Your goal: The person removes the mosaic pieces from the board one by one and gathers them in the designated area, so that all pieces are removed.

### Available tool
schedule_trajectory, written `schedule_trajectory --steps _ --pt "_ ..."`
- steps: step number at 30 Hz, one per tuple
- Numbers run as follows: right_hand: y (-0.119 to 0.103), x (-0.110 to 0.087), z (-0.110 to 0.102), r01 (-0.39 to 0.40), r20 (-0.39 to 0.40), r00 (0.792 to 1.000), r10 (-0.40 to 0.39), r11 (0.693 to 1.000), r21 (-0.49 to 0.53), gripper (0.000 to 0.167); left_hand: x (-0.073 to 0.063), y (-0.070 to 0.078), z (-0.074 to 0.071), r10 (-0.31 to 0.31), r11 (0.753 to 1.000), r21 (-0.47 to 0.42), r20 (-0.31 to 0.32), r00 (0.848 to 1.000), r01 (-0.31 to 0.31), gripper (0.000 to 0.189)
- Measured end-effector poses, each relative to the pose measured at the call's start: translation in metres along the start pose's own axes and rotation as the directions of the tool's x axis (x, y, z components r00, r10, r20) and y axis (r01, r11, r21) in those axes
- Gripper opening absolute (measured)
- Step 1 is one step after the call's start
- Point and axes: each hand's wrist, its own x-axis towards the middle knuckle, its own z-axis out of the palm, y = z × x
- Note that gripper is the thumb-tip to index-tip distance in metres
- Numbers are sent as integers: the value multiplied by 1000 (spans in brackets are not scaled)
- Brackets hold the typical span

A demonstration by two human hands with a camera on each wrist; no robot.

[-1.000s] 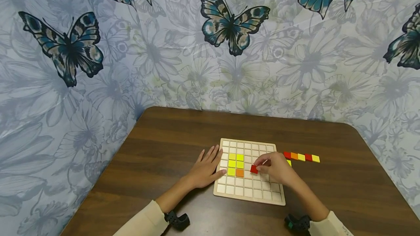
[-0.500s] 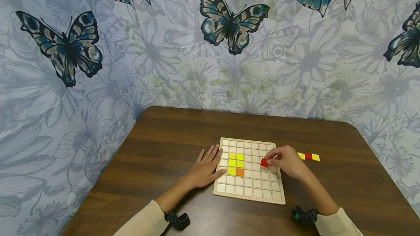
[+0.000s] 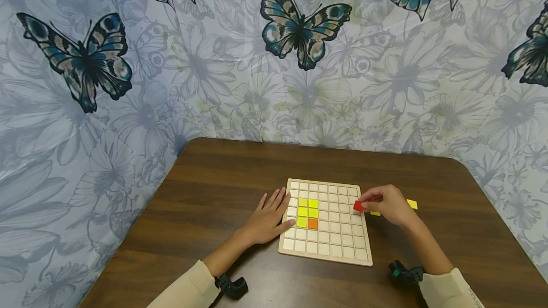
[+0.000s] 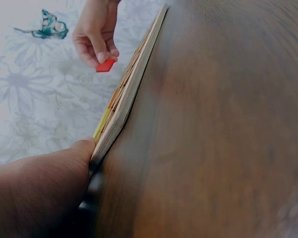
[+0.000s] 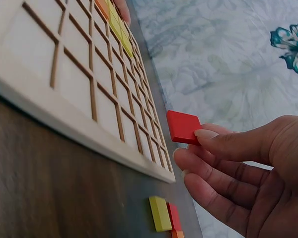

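Note:
A red square tile [image 5: 183, 127] is pinched between the thumb and fingers of my right hand [image 3: 386, 204], held above the right edge of the grid board [image 3: 336, 240]. In the right wrist view it hangs clear of the board. My left hand [image 3: 268, 219] lies with fingers spread along the board's left edge, its thumb reaching onto the rim. On the board sit several yellow tiles [image 3: 302, 213] in two columns and one orange tile [image 3: 313, 224]. The other board cells look pale and bare.
Right of the board more tiles lie on the wooden table [image 3: 222, 175], partly hidden by my right hand: a yellow tile [image 3: 412, 204] at the far end, and another yellow tile [image 5: 160, 214] beside a red tile [image 5: 173, 216]. A butterfly-patterned cloth [image 3: 197, 61] hangs behind.
My right hand has carried the red tile from over the board's middle rightward and slightly away, to its right edge. The left hand stays in place.

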Motion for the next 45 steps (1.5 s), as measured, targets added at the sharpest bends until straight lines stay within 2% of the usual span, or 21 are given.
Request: schedule_trajectory --steps 6,22,32,45 --pt "8 0 -9 -23 -17 1000 22 999 -30 9 0 -1 0 5 1000 -2 -4 1000 -5 80" --pt "27 -6 -27 -84 -3 996 84 996 34 15 0 0 -1 15 1000 2 -19 1000 -15 79" --pt "36 -7 -36 -94 6 996 94 996 13 13 -1 -1 0 16 1000 -8 -17 1000 -16 81" --pt "42 -11 -44 -157 20 987 158 987 -44 12 -1 0 -1 1 1000 10 3 1000 -1 79"
